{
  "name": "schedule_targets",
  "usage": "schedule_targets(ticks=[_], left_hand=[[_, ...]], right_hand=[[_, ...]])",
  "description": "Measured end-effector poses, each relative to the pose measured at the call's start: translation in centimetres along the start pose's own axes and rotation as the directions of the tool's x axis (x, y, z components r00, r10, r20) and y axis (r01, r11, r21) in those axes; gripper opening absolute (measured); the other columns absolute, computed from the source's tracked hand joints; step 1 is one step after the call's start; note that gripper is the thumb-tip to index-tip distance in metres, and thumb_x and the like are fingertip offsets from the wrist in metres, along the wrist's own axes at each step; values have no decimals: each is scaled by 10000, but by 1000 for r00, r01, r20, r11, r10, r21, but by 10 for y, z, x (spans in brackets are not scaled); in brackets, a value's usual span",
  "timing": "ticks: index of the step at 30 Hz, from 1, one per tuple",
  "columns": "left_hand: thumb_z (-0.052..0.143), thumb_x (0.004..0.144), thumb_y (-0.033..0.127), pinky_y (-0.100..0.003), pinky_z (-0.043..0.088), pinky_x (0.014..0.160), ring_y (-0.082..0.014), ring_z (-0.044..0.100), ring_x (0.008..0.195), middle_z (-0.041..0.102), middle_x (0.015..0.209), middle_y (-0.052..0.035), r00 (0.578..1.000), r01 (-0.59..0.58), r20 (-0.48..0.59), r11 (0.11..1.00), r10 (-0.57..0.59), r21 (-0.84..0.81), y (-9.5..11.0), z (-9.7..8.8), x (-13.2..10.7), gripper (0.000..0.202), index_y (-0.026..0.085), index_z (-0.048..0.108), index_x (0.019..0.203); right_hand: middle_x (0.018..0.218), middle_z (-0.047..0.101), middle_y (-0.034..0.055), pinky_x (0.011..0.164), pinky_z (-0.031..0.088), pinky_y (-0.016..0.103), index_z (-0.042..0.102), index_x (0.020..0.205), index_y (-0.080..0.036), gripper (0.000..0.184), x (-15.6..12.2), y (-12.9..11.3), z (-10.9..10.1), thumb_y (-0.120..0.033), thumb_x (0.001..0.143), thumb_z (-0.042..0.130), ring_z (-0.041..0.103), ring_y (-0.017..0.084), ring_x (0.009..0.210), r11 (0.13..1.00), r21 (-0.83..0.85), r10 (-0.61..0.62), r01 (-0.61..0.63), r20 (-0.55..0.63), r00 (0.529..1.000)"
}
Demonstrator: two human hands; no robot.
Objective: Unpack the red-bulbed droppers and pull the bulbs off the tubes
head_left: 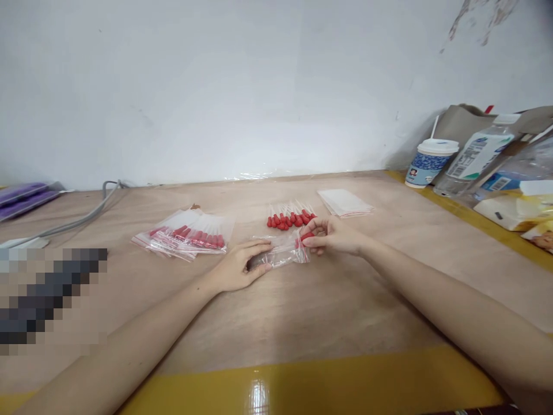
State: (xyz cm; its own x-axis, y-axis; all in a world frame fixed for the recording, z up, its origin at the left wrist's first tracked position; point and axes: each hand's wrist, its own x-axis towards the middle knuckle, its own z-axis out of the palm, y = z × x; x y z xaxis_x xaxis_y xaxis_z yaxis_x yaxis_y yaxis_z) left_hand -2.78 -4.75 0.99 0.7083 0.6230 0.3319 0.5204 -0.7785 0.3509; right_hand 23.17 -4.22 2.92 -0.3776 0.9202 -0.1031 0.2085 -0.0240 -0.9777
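Observation:
A clear zip bag with a red line along its mouth lies on the table between my hands. My left hand curves around its left end, thumb and fingers on the plastic. At the mouth on the right, my right hand pinches the red end of a red-tipped stick; its shaft is hard to make out against the bag. Just behind lies a row of loose white sticks with red ends. To the left, filled zip bags overlap in a fanned pile, red ends showing through.
A stack of flat bags lies behind my right hand. At the right stand a paper cup with a straw and a plastic bottle, beside food packets. A grey cable and purple packs are at the left.

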Motion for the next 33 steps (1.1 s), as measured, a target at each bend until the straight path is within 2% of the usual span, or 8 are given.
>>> schedule_targets(ticks=[4, 10, 15, 19, 22, 26, 29, 33], left_hand=[[532, 804, 296, -413, 387, 991, -227, 481, 1161, 538, 1236, -97, 1000, -13, 7, 1000, 13, 14, 2, -2, -1, 420, 192, 512, 1210], [531, 786, 243, -405, 423, 940, -223, 532, 1069, 584, 1132, -98, 986, -73, -144, 996, 80, 58, 2, 0, -1, 301, 169, 588, 1073], [517, 828, 342, -431, 340, 1028, -230, 420, 1223, 499, 1284, -91, 985, -171, 1, 984, 171, 49, 3, 2, 1, 415, 201, 506, 1218], [475, 849, 429, -478, 233, 1073, -251, 269, 1318, 338, 1412, -66, 958, -189, 234, 979, 165, 82, 2, -2, 3, 536, 263, 347, 1342], [467, 837, 487, -507, 178, 1078, -280, 193, 1342, 227, 1460, -36, 936, -204, 316, 971, 156, 123, 2, -5, 3, 560, 323, 312, 1350], [447, 831, 528, -533, 143, 1071, -311, 127, 1352, 123, 1487, -18, 913, -222, 377, 964, 155, 143, 4, -6, 3, 587, 371, 250, 1362], [416, 839, 542, -535, 127, 1071, -311, 120, 1353, 106, 1490, -26, 902, -219, 406, 965, 144, 145, 5, -7, 4, 580, 382, 230, 1365], [411, 836, 555, -534, 117, 1072, -314, 114, 1353, 108, 1490, -19, 903, -212, 408, 966, 137, 145, 5, -7, 5, 583, 392, 224, 1363]], right_hand=[[748, 675, 33, 578, 514, 206, 619, 814, -142, 336, -3, -7, -36, -334, 585, 775, 606, 83, 578, 997, 63, 52, -54, 29, 998], [780, 693, 72, 597, 520, 229, 659, 851, -146, 288, -13, -23, -85, -297, 625, 756, 639, 133, 669, 996, 56, -54, 73, -293, 955], [843, 696, 51, 761, 514, 324, 624, 970, -183, 249, -2, -24, -75, -294, 748, 644, 649, 156, 779, 872, -278, -488, 404, -562, 667], [925, 688, 55, 823, 478, 353, 633, 976, -197, 190, 19, -14, -51, -261, 821, 543, 621, 180, 865, 510, -757, -809, 409, -261, 526], [989, 675, 76, 775, 469, 336, 632, 1013, -179, 245, 35, -4, -39, -179, 865, 438, 592, 190, 867, 191, -907, -812, 375, 69, 580], [1066, 653, 63, 793, 431, 336, 616, 1074, -178, 307, 52, 7, -27, -133, 877, 386, 563, 191, 875, 0, -939, -688, 344, 250, 681], [1045, 661, 55, 794, 402, 363, 608, 1100, -207, 278, 53, 10, -21, -262, 884, 442, 549, 208, 884, 16, -951, -676, 310, 218, 704], [957, 669, 63, 767, 402, 363, 654, 994, -216, 288, 37, 5, -12, -347, 897, 415, 559, 202, 867, 205, -923, -757, 326, 62, 650]])
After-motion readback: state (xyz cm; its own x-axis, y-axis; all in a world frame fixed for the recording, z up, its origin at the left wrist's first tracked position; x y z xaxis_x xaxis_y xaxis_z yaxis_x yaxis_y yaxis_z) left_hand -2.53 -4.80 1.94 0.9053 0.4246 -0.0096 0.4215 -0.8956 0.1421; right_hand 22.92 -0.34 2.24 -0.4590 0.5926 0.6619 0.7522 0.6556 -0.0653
